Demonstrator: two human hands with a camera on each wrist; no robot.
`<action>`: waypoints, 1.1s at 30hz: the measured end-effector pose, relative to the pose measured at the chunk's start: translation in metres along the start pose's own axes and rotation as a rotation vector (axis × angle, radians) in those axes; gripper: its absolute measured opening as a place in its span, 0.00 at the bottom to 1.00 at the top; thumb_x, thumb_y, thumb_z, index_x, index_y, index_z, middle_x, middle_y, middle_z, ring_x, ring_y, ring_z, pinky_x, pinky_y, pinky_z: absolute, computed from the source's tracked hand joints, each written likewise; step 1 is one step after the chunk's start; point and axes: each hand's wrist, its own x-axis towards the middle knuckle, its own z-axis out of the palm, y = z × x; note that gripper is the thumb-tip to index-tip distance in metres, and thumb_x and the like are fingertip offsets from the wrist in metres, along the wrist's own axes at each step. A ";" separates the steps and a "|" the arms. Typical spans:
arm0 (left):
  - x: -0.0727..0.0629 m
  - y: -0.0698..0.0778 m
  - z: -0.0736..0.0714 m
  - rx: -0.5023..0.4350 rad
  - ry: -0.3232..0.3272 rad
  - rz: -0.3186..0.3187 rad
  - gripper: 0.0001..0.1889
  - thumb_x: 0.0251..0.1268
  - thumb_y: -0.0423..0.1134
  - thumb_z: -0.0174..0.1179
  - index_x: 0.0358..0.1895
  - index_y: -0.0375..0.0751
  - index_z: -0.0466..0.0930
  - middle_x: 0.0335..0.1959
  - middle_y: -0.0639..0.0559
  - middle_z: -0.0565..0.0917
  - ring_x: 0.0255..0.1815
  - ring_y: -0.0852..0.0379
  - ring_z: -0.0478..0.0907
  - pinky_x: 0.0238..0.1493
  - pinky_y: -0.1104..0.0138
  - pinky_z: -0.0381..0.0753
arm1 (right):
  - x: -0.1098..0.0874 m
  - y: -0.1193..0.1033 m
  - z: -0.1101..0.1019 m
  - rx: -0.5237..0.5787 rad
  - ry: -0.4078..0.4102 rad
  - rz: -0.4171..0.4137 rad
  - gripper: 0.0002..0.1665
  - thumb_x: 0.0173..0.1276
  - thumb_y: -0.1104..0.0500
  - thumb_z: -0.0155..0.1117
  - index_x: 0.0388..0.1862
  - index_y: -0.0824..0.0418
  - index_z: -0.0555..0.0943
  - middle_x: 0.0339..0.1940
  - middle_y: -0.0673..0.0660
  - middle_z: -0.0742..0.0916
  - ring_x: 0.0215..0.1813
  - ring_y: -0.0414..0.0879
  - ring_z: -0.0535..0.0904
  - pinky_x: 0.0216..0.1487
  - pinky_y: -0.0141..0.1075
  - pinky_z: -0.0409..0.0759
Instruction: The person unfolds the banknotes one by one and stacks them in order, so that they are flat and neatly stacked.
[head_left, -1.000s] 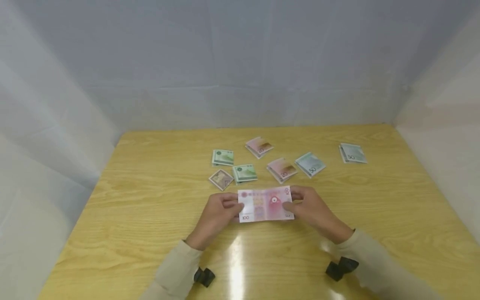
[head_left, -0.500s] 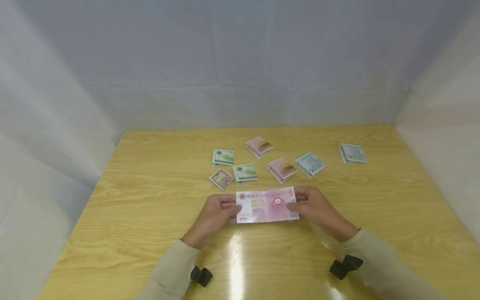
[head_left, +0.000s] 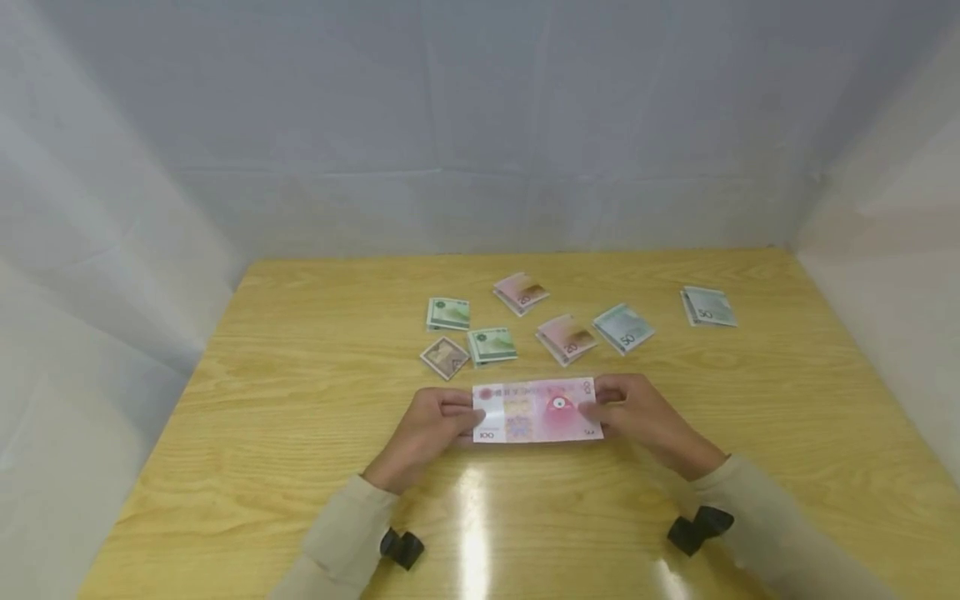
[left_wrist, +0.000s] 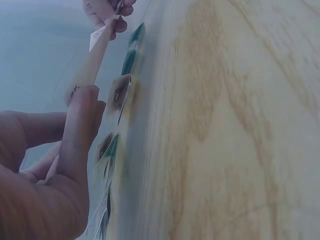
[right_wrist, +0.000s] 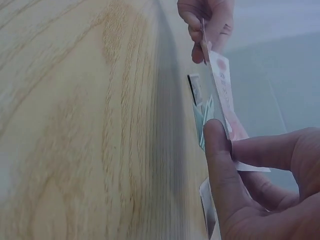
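A pink 100 banknote (head_left: 536, 412) is stretched out flat between both hands, above the near middle of the table. My left hand (head_left: 432, 429) pinches its left end, thumb on the printed face and fingers behind. The opposite end is pinched the same way by my right hand (head_left: 648, 421). In the right wrist view the banknote (right_wrist: 221, 80) runs from the near thumb up to the other hand, raised over the wood. The left wrist view shows the banknote (left_wrist: 90, 62) nearly edge-on, partly behind the left thumb.
Beyond the hands on the wooden table (head_left: 300, 450) lie several folded banknotes: two green ones (head_left: 448, 313), a small brown one (head_left: 446, 357), two pinkish 20s (head_left: 567, 337) and two blue-green 50s (head_left: 624, 327), one far right. Pale cloth walls (head_left: 480, 125) enclose the back and sides.
The pink banknote has been drawn out wider and flatter, its middle crease fading. My right hand has moved slightly right; the left hand shifted only slightly left. The folded notes stay put.
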 end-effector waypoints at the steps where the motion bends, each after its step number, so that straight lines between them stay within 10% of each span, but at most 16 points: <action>1: 0.000 0.000 0.000 0.003 0.000 0.000 0.18 0.67 0.26 0.62 0.56 0.20 0.76 0.42 0.36 0.87 0.39 0.49 0.87 0.43 0.62 0.91 | 0.000 0.000 -0.001 -0.003 -0.002 0.002 0.11 0.68 0.63 0.67 0.30 0.64 0.75 0.39 0.59 0.83 0.39 0.48 0.80 0.39 0.37 0.86; 33: 0.009 0.004 0.002 0.484 -0.047 0.004 0.06 0.60 0.33 0.72 0.35 0.32 0.86 0.26 0.48 0.86 0.24 0.58 0.85 0.28 0.68 0.89 | 0.006 0.014 -0.002 -0.271 -0.005 -0.009 0.11 0.62 0.61 0.76 0.32 0.65 0.82 0.22 0.55 0.85 0.23 0.45 0.82 0.26 0.37 0.86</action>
